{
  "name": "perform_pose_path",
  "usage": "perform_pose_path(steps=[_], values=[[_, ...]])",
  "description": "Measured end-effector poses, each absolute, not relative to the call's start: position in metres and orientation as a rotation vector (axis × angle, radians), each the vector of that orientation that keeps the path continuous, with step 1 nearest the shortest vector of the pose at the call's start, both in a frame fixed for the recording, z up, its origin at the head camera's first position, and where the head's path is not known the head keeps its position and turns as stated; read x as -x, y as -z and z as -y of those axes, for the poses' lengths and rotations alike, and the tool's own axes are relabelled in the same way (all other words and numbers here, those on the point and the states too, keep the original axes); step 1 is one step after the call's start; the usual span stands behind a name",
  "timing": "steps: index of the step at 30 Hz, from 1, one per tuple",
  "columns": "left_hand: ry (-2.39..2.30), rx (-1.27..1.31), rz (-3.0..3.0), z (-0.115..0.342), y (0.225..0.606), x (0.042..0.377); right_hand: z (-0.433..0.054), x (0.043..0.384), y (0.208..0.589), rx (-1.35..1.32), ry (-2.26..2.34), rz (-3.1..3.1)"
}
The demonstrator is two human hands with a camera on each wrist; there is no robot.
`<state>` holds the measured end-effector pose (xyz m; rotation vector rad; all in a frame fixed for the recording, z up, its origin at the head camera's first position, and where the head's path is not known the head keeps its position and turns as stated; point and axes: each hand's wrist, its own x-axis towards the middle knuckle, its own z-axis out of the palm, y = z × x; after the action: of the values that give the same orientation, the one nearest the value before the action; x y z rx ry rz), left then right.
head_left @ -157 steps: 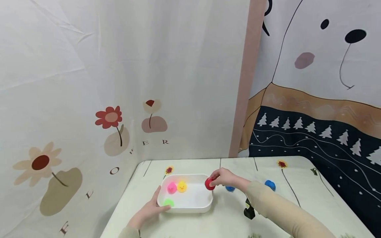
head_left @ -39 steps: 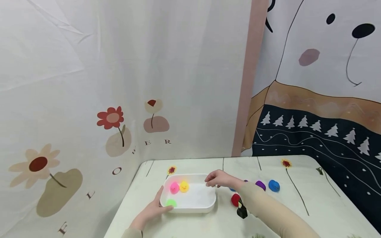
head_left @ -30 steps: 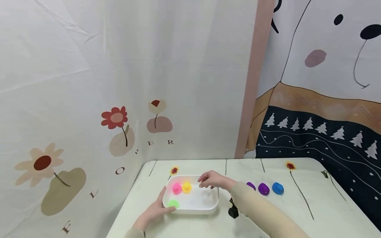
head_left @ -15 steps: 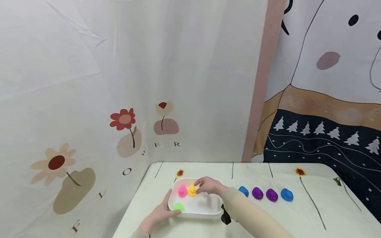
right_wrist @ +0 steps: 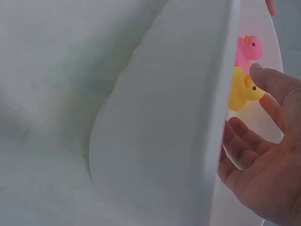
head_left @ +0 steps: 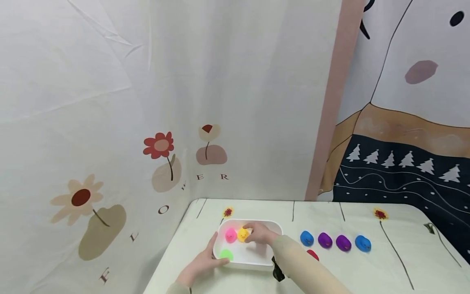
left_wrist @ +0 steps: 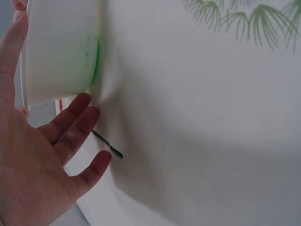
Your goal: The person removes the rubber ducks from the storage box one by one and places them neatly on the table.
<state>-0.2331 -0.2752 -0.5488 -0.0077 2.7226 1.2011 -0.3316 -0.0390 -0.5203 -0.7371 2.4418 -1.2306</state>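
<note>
A white tray [head_left: 253, 266] stands on the table with a pink duck [head_left: 231, 235], a yellow duck [head_left: 242, 234] and a light green toy [head_left: 226, 255] inside. My left hand [head_left: 202, 263] holds its near left corner, thumb along the front rim; three fingers [left_wrist: 82, 127] stretch out beside the wall in the left wrist view. Inside the tray, my right hand [head_left: 260, 233] has thumb and index finger at either side of the yellow duck's head, as the right wrist view shows. The duck sits right beside the pink one.
To the tray's right, two blue toys [head_left: 363, 243] and two purple ones [head_left: 343, 243] form a row. A red toy [head_left: 313, 255] is partly hidden by my right sleeve. A black device [head_left: 278, 270] shows beneath that sleeve. Printed curtains [head_left: 257, 122] back the table.
About five seconds ago my right hand held the red toy at the tray's right rim; it was later set on the table. The hand then moved left to the yellow duck. The view swung right-to-left.
</note>
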Motion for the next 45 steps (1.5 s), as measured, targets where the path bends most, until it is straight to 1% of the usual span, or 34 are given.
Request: perform_pose_path(steps=[6, 20, 28, 33, 40, 45], values=[[-1.226, -0.042, -2.719, 0.267, 0.544, 0.233, 0.038, 0.337, 0.53, 0.658, 1.275, -2.429], [-1.233, -0.049, -2.701, 0.258, 0.542, 0.235, 0.04, 0.337, 0.543, 0.673, 1.338, -2.52], [-1.226, -0.062, -2.707, 0.256, 0.542, 0.235, 0.037, 0.33, 0.535, 0.585, 1.319, -2.507], [-1.226, -0.041, -2.704, 0.256, 0.543, 0.235, 0.034, 0.328, 0.533, 0.597, 1.288, -2.515], [-1.237, -0.005, -2.709, 0.264, 0.543, 0.233, 0.033, 0.335, 0.533, 0.624, 1.239, -2.524], [-1.241, 0.047, -2.707, 0.27, 0.54, 0.23, 0.034, 0.341, 0.526, 0.667, 1.251, -2.503]])
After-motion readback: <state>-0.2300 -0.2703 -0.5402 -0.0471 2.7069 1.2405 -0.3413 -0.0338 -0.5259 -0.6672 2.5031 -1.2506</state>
